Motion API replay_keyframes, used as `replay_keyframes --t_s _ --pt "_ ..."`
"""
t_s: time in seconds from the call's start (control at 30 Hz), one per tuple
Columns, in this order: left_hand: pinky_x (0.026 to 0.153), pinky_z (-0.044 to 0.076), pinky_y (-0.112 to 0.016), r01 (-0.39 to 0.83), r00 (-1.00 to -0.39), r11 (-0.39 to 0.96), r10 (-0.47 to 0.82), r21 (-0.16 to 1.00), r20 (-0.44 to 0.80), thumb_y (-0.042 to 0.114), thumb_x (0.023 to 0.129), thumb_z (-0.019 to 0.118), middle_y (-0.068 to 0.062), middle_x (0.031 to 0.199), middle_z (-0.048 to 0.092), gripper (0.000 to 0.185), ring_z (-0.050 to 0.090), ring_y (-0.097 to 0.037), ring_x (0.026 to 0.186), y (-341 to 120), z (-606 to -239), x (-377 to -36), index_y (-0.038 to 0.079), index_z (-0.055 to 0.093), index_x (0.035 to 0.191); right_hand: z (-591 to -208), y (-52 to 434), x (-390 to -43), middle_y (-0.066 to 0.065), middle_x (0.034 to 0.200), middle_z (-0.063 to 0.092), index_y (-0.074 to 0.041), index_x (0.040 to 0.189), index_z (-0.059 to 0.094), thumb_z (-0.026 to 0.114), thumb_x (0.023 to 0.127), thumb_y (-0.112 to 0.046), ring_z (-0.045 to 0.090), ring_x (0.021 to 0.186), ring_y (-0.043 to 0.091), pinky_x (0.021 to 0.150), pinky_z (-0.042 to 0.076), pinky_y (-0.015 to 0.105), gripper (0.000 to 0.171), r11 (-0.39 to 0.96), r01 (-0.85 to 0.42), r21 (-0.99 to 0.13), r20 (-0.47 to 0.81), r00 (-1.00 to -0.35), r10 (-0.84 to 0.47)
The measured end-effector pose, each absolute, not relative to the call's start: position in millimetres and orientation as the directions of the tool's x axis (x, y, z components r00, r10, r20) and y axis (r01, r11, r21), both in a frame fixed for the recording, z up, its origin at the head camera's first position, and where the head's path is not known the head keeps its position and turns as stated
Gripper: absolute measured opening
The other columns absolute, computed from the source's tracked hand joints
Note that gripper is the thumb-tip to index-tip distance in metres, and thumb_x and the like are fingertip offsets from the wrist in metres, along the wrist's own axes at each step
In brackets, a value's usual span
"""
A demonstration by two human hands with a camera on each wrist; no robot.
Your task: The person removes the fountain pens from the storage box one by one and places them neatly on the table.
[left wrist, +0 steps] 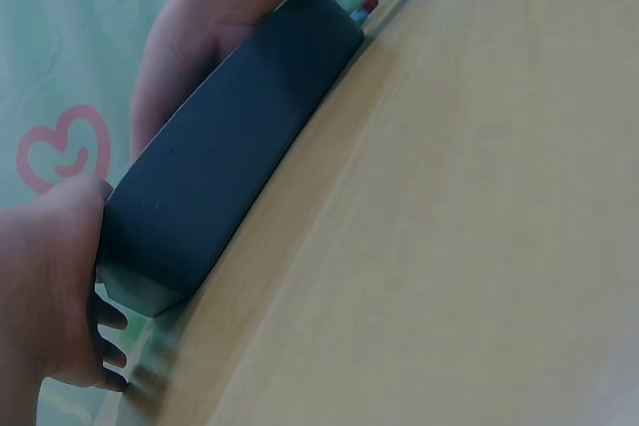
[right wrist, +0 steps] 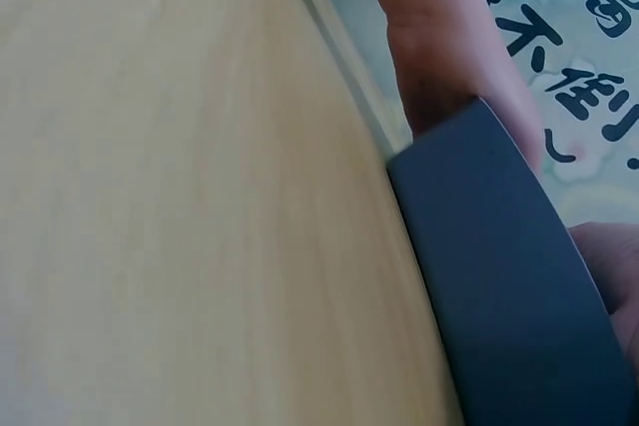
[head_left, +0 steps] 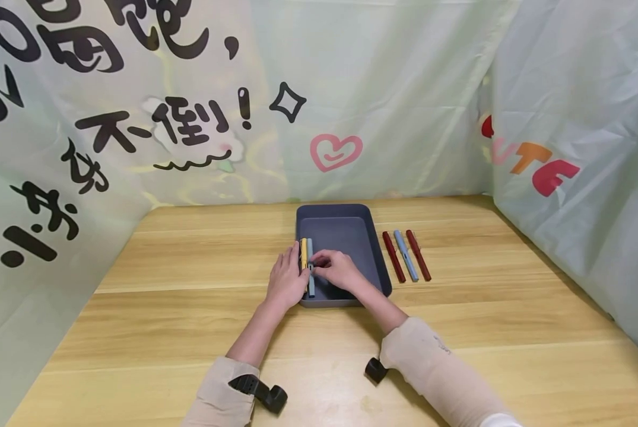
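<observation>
A dark grey tray (head_left: 374,237) sits mid-table. Along its left inner wall lie a yellow pen (head_left: 304,249) and a grey-blue pen (head_left: 310,287), side by side. My left hand (head_left: 289,270) rests on the tray's left rim, its straight fingers against the yellow pen. My right hand (head_left: 321,265) reaches in from the right and pinches the grey-blue pen near its middle. In the left wrist view the left hand (left wrist: 50,286) lies at the tray's outer wall (left wrist: 220,167). The right wrist view shows the tray's wall (right wrist: 509,276) with both hands behind it.
Three pens lie in a row on the wooden table (head_left: 190,314) right of the tray: a dark red pen (head_left: 393,256), a light blue pen (head_left: 406,255) and a red pen (head_left: 418,255). Printed fabric sheets wall the table at the back and both sides.
</observation>
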State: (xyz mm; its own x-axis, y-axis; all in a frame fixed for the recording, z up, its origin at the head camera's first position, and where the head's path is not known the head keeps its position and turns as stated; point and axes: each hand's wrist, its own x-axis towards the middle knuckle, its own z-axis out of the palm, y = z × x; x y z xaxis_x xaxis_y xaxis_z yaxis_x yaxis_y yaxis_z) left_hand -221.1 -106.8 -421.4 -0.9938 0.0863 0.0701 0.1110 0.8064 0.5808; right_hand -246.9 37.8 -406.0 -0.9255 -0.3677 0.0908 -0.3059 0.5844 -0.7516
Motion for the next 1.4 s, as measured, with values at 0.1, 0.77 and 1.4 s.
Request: replay_keyframes --t_s 0.1,0.77,1.4 --pt "0.107 0.014 -0.048 0.114 -0.994 0.810 0.093 0.576 0.065 0.027 0.096 0.043 -0.018 0.147 0.021 0.064 0.016 -0.040 0.133 -106.2 -421.3 -220.5 0.009 0.012 0.148 -407.3 34.3 -246.2 0.005 0.089 0.064 -0.006 0.103 0.068 0.066 0.082 -0.004 0.060 0.079 0.019 0.067 0.049 0.029 0.020 0.599 -0.306 -0.740 0.076 -0.923 -0.378" --pt "0.107 0.013 -0.047 0.096 -0.995 0.804 0.085 0.587 0.045 0.027 0.096 0.042 -0.017 0.148 0.020 0.063 0.014 -0.038 0.133 -107.6 -422.1 -222.3 0.011 0.011 0.148 -401.7 25.2 -245.5 0.005 0.092 0.059 -0.010 0.096 0.068 0.070 0.078 -0.009 0.054 0.088 0.022 0.075 0.044 0.038 0.018 0.720 -0.232 -0.654 0.026 -0.958 -0.285" --pt "0.107 0.014 -0.047 0.116 -0.993 0.802 0.092 0.586 0.070 0.026 0.095 0.045 -0.018 0.147 0.022 0.063 0.017 -0.039 0.133 -107.2 -421.4 -220.9 0.009 0.013 0.148 -399.6 39.8 -238.8 0.005 0.087 0.051 -0.009 0.094 0.069 0.071 0.076 -0.003 0.049 0.077 0.022 0.065 0.044 0.034 0.019 0.798 -0.246 -0.551 0.043 -0.963 -0.267"
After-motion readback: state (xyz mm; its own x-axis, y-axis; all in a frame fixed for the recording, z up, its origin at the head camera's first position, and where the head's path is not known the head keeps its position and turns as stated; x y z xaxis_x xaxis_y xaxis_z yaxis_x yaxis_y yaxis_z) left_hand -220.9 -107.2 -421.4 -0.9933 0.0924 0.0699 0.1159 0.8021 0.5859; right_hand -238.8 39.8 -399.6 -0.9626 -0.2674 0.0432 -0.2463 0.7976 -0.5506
